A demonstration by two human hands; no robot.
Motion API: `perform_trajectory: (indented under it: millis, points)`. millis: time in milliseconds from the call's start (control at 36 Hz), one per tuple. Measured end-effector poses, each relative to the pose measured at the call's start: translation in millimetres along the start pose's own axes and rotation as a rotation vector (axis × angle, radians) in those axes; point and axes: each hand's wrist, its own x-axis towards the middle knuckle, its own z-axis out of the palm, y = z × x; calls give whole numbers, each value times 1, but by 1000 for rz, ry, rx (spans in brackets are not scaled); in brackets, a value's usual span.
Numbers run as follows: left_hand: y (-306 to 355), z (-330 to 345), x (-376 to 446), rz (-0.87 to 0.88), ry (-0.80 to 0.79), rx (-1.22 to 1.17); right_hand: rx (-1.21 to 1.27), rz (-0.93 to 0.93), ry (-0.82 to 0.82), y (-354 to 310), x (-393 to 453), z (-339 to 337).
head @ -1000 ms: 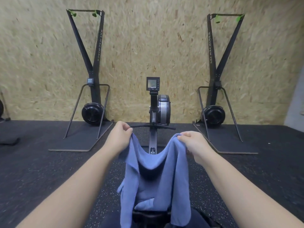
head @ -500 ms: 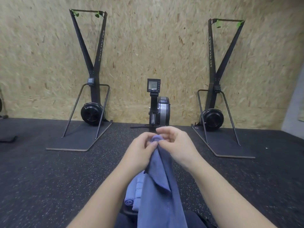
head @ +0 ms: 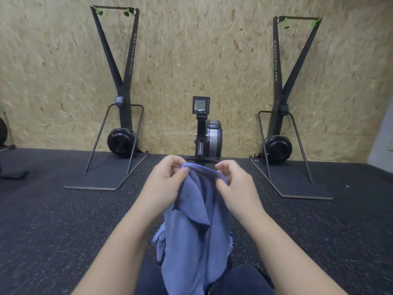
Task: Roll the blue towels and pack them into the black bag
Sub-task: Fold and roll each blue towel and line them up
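I hold a blue towel up in front of me, in line with the rowing machine that stands against the chipboard wall. My left grip pinches the towel's top hem between thumb and curled fingers, and my right grip pinches the same hem just beside it, so the edge bunches in a short arc between the two. The cloth hangs down from there in loose folds, one corner flapped over on the front, and its lower part drapes over my lap. More blue cloth peeks out behind it, nearer me than the rowing machine. Two ski machines flank the rowing machine, on the dark speckled floor.
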Motion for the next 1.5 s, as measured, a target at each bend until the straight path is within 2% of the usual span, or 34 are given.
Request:
perform_trajectory:
  millis: [278, 444, 556, 722, 917, 1056, 1194, 1361, 1500]
  points:
    - [-1, -35, -5, -44, 197, -134, 19, 178, 49, 28, -10, -11]
    - [-17, -29, -8, -142, 284, -103, 83, 148, -20, 9, -15, -5]
    - [-25, -23, -13, -166, 234, 9, 207, 185, -71, -5, -11, 5]
    - [-21, -11, -25, -148, 47, 93, 214, 219, -149, -9, -13, 20]
    - [-13, 11, -34, -113, -143, 164, 335, 162, -224, -21, -24, 18]
    - [-9, 16, -36, -112, -104, 203, 296, 109, -227, -22, -28, 5]
    - [-7, 18, -33, -141, -119, 270, 197, 131, -135, -14, -28, -3]
    - [-10, 16, -30, -199, -4, 145, 66, 161, -73, -1, -29, -16]
    - [-7, 15, -32, -232, 63, 24, 133, 180, -43, 2, -30, -19]
